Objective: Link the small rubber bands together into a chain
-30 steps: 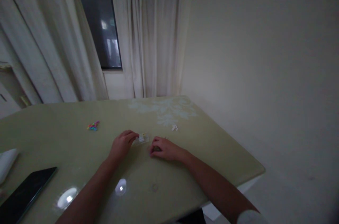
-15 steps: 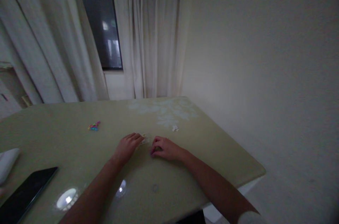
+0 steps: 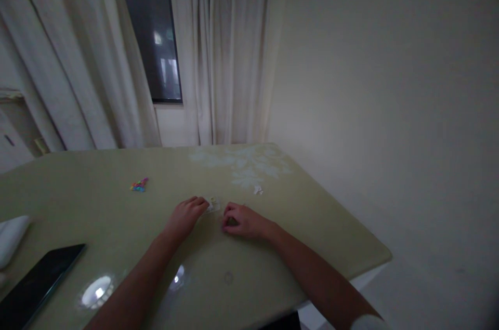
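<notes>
My left hand [image 3: 189,215] is closed at the left edge of a small clear plastic piece [image 3: 213,204] on the table. Something pale and yellowish shows in or on that piece; its details are too small to tell. Just to the right, my right hand [image 3: 244,221] hovers low or rests on the tabletop, thumb and fingers curled together in a pinch. What lies between those fingertips is too small and dark to name. Behind my right hand is a little group of white bits [image 3: 258,190]. Farther left sits a small pile of brightly coloured pieces [image 3: 139,185].
The glossy table [image 3: 273,278] has a pale floral pattern at its far end. A black tablet-like device [image 3: 41,283] and a white object [image 3: 12,239] lie at the left. A wall [image 3: 390,111] runs along the right, with curtains [image 3: 230,60] behind.
The fingers of my right hand have shifted slightly, and the purplish spot at their tips shows less. My left hand stays at the clear piece, which is a little more visible.
</notes>
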A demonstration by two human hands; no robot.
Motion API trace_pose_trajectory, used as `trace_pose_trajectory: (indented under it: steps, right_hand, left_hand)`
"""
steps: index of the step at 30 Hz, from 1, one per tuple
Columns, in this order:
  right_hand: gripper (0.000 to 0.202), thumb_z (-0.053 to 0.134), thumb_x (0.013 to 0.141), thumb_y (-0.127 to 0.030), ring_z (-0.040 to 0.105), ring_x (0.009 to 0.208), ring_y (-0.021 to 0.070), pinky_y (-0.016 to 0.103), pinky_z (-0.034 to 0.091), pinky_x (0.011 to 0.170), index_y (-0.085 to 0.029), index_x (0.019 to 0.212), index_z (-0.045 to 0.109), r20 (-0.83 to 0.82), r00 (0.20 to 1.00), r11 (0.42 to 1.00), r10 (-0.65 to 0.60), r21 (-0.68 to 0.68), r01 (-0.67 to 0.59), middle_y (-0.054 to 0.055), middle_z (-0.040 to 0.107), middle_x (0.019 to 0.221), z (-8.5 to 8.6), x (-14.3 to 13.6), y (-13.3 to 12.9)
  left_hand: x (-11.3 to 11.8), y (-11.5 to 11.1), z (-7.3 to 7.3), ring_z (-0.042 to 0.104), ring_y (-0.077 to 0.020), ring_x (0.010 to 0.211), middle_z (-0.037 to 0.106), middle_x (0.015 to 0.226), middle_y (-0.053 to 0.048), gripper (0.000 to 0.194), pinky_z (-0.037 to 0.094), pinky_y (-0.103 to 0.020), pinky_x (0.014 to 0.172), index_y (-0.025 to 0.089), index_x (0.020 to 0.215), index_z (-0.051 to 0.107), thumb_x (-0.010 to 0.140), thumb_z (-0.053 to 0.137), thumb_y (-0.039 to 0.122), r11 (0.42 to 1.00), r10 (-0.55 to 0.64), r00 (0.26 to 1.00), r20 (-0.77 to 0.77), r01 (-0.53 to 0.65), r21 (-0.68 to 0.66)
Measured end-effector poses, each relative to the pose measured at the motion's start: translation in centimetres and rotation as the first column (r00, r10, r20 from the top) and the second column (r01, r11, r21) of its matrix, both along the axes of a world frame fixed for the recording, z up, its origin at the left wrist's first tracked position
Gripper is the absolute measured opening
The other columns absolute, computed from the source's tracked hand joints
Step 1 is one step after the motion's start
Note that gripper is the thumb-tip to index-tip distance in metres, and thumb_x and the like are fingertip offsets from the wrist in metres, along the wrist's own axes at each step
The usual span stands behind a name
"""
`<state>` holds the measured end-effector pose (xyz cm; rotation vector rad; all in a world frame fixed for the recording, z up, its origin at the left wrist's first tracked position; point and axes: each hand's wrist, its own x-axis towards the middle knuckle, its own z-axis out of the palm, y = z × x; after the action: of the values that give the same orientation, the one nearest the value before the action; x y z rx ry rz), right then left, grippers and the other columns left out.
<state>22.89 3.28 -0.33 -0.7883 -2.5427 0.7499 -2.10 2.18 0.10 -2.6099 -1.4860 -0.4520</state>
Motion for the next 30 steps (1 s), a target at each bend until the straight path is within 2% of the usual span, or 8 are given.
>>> trace_pose_trajectory:
  steps: [7, 11, 13, 16, 18, 22, 27, 30]
  right_hand:
    - [0.007, 0.072, 0.091, -0.022, 0.062, 0.092, 0.0161, 0.028, 0.048, 0.089, -0.018, 0.097, 0.074, 0.017, 1.0, 1.0, 0.014, 0.019, -0.014, 0.005, 0.063, 0.107, 0.3, 0.2, -0.4]
    - [0.006, 0.074, 0.091, -0.022, 0.06, 0.09, 0.0151, 0.027, 0.047, 0.086, -0.017, 0.094, 0.072, -0.09, 0.996, 1.0, -0.023, -0.016, 0.022, 0.004, 0.061, 0.104, 0.2, -0.1, -0.1]
    - [0.006, 0.074, 0.09, -0.022, 0.056, 0.08, 0.0127, 0.024, 0.046, 0.077, -0.017, 0.092, 0.07, -0.201, 0.972, 0.992, -0.121, -0.057, 0.112, 0.002, 0.059, 0.098, 0.2, -0.4, 0.0]
    - [0.012, 0.068, 0.095, -0.028, 0.049, 0.07, 0.0118, 0.024, 0.04, 0.067, -0.016, 0.094, 0.068, -0.349, 0.894, 0.957, -0.283, -0.169, 0.237, -0.001, 0.056, 0.085, 0.4, -0.8, 0.0]
    - [0.021, 0.065, 0.097, -0.038, 0.047, 0.069, 0.0125, 0.024, 0.038, 0.064, -0.017, 0.098, 0.066, -0.412, 0.854, 0.94, -0.316, -0.257, 0.224, -0.003, 0.053, 0.078, 0.5, -1.0, -0.2]
    - [0.035, 0.065, 0.094, -0.052, 0.046, 0.067, 0.0128, 0.025, 0.036, 0.062, -0.017, 0.098, 0.064, -0.474, 0.825, 0.925, -0.308, -0.353, 0.143, -0.003, 0.053, 0.075, 0.9, -1.2, -0.5]
    - [0.035, 0.065, 0.093, -0.053, 0.044, 0.066, 0.0125, 0.026, 0.035, 0.061, -0.018, 0.091, 0.062, -0.502, 0.801, 0.927, -0.325, -0.339, 0.163, -0.004, 0.05, 0.072, 1.1, -1.5, -0.8]
    - [0.034, 0.064, 0.093, -0.051, 0.045, 0.067, 0.0126, 0.026, 0.035, 0.063, -0.017, 0.092, 0.062, -0.5, 0.801, 0.925, -0.329, -0.341, 0.167, -0.003, 0.052, 0.075, 1.0, -1.6, -0.8]
  left_hand:
    - [-0.4, -0.3, 0.4, 0.071, -0.0296, 0.105, 0.078, 0.113, -0.012, 0.037, 0.055, -0.042, 0.092, 0.02, 0.105, 0.079, 0.084, 0.058, -0.002, 1.0, -0.012, 0.999, -0.035, 0.012, 0.013]
    - [-0.5, -0.7, 0.7, 0.071, -0.0291, 0.107, 0.077, 0.116, -0.013, 0.041, 0.054, -0.044, 0.096, 0.021, 0.112, 0.078, 0.087, 0.054, 0.0, 0.998, -0.036, 0.991, 0.127, 0.029, 0.055]
    - [0.4, -1.3, 0.7, 0.071, -0.0268, 0.106, 0.077, 0.117, -0.012, 0.037, 0.055, -0.043, 0.096, 0.023, 0.118, 0.075, 0.094, 0.051, 0.009, 0.996, -0.078, 0.945, 0.317, 0.061, 0.063]
    - [2.6, -2.3, 0.6, 0.073, -0.0224, 0.096, 0.076, 0.116, -0.009, 0.032, 0.061, -0.034, 0.083, 0.026, 0.127, 0.07, 0.097, 0.058, 0.031, 0.991, -0.095, 0.786, 0.611, 0.132, -0.016]
    - [4.0, -2.8, 0.5, 0.073, -0.0202, 0.087, 0.078, 0.108, -0.007, 0.031, 0.061, -0.033, 0.079, 0.027, 0.123, 0.072, 0.094, 0.062, 0.034, 0.98, -0.093, 0.689, 0.718, 0.189, -0.054]
    - [5.0, -3.2, 0.8, 0.074, -0.0198, 0.081, 0.079, 0.094, -0.006, 0.019, 0.06, -0.032, 0.078, 0.025, 0.103, 0.078, 0.089, 0.068, 0.034, 0.984, -0.061, 0.535, 0.842, 0.173, -0.038]
    - [4.3, -2.9, 1.3, 0.071, -0.0181, 0.073, 0.075, 0.079, -0.003, 0.012, 0.057, -0.028, 0.071, 0.024, 0.083, 0.077, 0.087, 0.071, 0.034, 0.993, -0.043, 0.529, 0.847, 0.115, -0.021]
    - [4.3, -2.8, 1.3, 0.071, -0.0181, 0.072, 0.076, 0.077, -0.002, 0.012, 0.057, -0.028, 0.071, 0.024, 0.082, 0.077, 0.086, 0.072, 0.034, 0.99, -0.009, 0.534, 0.845, 0.127, -0.069]
